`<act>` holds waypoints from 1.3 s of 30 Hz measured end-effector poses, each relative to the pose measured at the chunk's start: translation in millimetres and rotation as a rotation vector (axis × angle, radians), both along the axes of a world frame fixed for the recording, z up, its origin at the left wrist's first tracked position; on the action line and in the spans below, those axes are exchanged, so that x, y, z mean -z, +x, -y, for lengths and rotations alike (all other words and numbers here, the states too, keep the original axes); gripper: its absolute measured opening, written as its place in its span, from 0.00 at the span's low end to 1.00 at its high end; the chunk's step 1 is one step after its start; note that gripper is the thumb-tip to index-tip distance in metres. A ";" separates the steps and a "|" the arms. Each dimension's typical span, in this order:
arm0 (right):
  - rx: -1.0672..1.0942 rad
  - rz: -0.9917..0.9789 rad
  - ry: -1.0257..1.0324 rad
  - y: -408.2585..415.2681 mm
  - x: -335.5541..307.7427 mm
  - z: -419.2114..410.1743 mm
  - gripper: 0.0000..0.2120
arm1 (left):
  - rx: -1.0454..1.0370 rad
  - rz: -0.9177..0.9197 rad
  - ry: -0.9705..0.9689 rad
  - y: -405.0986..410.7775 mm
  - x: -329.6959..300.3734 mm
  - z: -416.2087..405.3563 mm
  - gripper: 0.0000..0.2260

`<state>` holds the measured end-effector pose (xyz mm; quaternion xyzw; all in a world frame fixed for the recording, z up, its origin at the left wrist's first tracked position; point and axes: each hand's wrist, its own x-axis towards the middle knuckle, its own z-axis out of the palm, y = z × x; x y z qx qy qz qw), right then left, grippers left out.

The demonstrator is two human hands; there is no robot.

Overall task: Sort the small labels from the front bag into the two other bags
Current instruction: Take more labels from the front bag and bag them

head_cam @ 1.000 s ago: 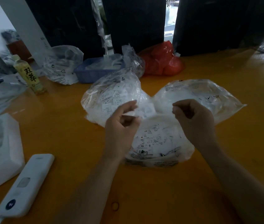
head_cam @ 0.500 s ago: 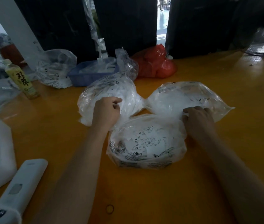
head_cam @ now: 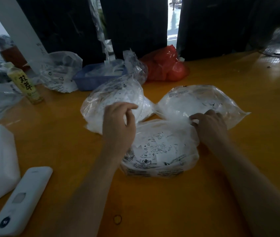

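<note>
- One second ago both hands were raised together above the front bag (head_cam: 159, 149), each with pinched fingers; half a second ago they had gone apart, one to each rear bag.
- Now the left hand (head_cam: 118, 124) rests at the near side of the left rear bag (head_cam: 113, 98). Its fingers are curled and something white shows between thumb and finger. I judge it is pinching a small label or the plastic of the bag, but I cannot tell which.
- The right hand (head_cam: 209, 125) lies at the near edge of the right rear bag (head_cam: 202, 103), where this bag meets the front bag. Its fingertips are bent onto the plastic; whether they grip anything, I cannot tell.
- The small labels (head_cam: 158, 146) not yet sorted are lying inside the front bag, on the yellow table (head_cam: 238, 168) between the two forearms. Many remain there.
- In my judgement, one pair of labels is just being delivered, one to each side, so the sorting is going on and is far from finished.
- Likely the hands must next return to the front bag for more labels.
</note>
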<state>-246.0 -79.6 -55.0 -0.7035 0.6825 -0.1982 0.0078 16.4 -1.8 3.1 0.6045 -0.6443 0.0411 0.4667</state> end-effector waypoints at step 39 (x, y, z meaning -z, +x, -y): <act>-0.491 0.699 -0.008 56.7 -34.9 -67.1 0.04 | 0.408 -1.152 0.528 -25.9 32.2 -32.6 0.05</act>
